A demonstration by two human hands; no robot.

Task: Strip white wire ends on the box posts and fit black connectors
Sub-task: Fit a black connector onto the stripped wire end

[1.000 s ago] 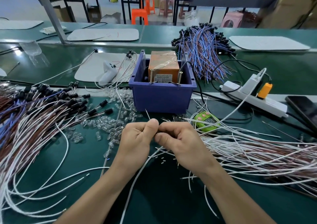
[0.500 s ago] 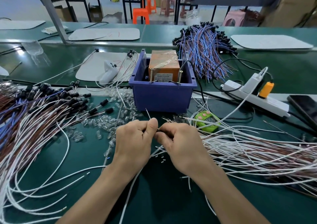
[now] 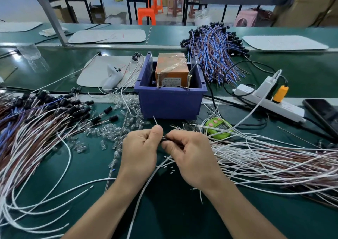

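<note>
My left hand [image 3: 140, 147] pinches a white wire [image 3: 146, 187] whose bare stripped end [image 3: 155, 120] sticks up past the thumb. My right hand [image 3: 188, 154] pinches a small black connector [image 3: 164, 139] right against the left fingertips. Both hands meet just in front of the blue box [image 3: 170, 101], which holds an orange unit [image 3: 172, 68] and two upright screw posts [image 3: 158, 80] on its front rim. The wire trails down between my forearms.
Finished wires with black connectors [image 3: 54, 107] fan out at left. Loose white and brown wires [image 3: 265, 158] lie at right. Clear bulbs [image 3: 113, 130] are scattered left of the box. A power strip [image 3: 270, 99], a phone [image 3: 321, 112] and a green toy-like counter [image 3: 217, 129] sit at right.
The hands stayed together in front of the box with only slight finger movement. The black connector now shows between the fingertips.
</note>
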